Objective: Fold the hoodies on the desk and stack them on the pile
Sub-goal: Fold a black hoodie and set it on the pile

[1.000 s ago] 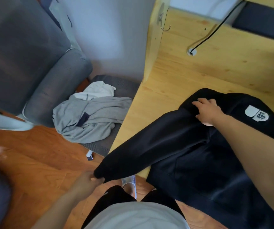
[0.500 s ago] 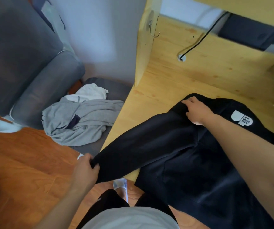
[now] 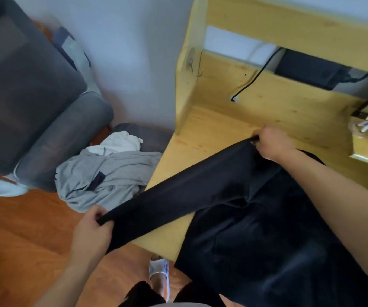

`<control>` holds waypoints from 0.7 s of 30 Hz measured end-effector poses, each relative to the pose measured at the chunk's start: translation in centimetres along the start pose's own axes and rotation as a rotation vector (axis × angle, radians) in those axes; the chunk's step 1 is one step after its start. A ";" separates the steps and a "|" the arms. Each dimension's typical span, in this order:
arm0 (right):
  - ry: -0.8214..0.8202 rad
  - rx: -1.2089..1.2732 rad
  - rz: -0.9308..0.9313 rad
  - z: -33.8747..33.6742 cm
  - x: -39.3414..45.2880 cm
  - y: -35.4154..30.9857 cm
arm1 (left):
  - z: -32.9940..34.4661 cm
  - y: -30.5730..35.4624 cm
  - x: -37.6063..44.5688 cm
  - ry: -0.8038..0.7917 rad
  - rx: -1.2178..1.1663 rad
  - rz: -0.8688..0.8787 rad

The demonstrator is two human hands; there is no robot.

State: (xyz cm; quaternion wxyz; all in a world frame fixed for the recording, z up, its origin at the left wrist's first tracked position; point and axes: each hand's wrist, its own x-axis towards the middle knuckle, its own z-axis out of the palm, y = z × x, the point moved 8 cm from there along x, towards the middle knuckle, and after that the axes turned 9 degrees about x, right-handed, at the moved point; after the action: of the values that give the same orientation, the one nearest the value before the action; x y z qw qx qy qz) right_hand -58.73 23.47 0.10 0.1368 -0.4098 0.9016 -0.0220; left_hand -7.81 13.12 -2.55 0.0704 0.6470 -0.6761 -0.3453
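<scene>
Left hand (image 3: 92,233) grip pinches the cuff of the black hoodie (image 3: 256,229); sleeve (image 3: 178,196) stretched taut off the desk (image 3: 211,134) edge. Right hand (image 3: 271,144) grip pinches the shoulder end. Body lies on desk. Advice: keep tension, fold sleeve flat across the body, no twist. Grey clothes (image 3: 112,173) heaped left by the sofa (image 3: 23,96), wood floor (image 3: 23,240).

The left hand (image 3: 92,234), which a second ago gripped the cuff of the black hoodie (image 3: 256,229) low beside the desk (image 3: 211,134) edge, has risen and drawn the sleeve (image 3: 178,200) out taut toward 8 o'clock. The right hand (image 3: 271,144), earlier pressed flat on the shoulder, now pinches that fabric and lifts it toward 12 o'clock.
</scene>
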 end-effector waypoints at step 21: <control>-0.290 0.053 -0.063 19.3 -15.1 -4.9 | 3.3 2.5 2.0 -0.496 -0.892 -0.436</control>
State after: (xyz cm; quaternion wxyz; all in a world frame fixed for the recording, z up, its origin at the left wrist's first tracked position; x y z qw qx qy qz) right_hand -40.59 32.83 -14.23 0.2756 -0.4331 0.8581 0.0092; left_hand -11.95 12.29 -4.35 0.1035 0.5787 -0.3112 -0.7467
